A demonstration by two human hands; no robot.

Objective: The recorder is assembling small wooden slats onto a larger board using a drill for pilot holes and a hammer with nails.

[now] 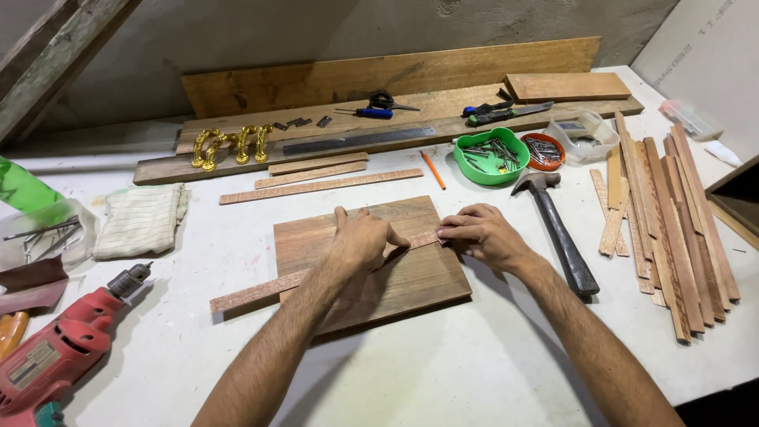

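Observation:
A square wooden board (411, 277) lies flat on the white table in front of me. A thin wooden strip (257, 291) runs across it diagonally, its left end sticking out past the board's edge. My left hand (362, 237) presses flat on the strip's middle, index finger pointing along it. My right hand (482, 232) pinches the strip's right end at the board's right edge. A hammer (557, 229) with a dark handle lies just right of my right hand.
Several wood strips (672, 221) are stacked at right. A green bowl (490, 156) and an orange dish (544, 150) of nails sit behind the board. A red power drill (55, 348) lies at left beside a folded cloth (141, 220). Planks, gold handles (229, 145) and a steel ruler (356, 141) line the back.

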